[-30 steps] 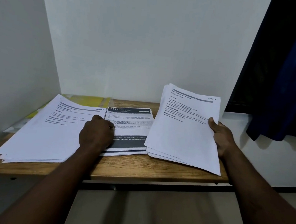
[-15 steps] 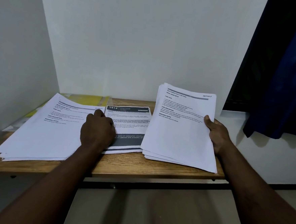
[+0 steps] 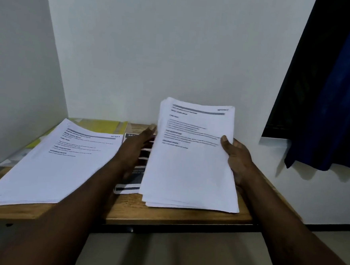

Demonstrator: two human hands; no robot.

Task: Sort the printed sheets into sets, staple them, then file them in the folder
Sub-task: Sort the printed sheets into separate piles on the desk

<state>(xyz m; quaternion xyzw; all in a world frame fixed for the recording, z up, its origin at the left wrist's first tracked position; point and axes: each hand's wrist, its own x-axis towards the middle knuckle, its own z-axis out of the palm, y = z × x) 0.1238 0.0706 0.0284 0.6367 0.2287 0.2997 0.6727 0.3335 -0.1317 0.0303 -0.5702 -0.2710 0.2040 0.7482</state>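
My right hand (image 3: 238,159) pinches the stack (image 3: 190,166) at its right edge, left hand (image 3: 141,145) open by its left; light, floppy, I reckon, so I'd grip both edges.

Home study corner, wooden desk (image 3: 174,217), white walls (image 3: 165,49), printed sheets (image 3: 190,170), blue curtain (image 3: 337,102) at 2 o'clock.

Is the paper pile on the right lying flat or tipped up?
Tipped up: the right hand grips the pile, its far edge raised above the table.
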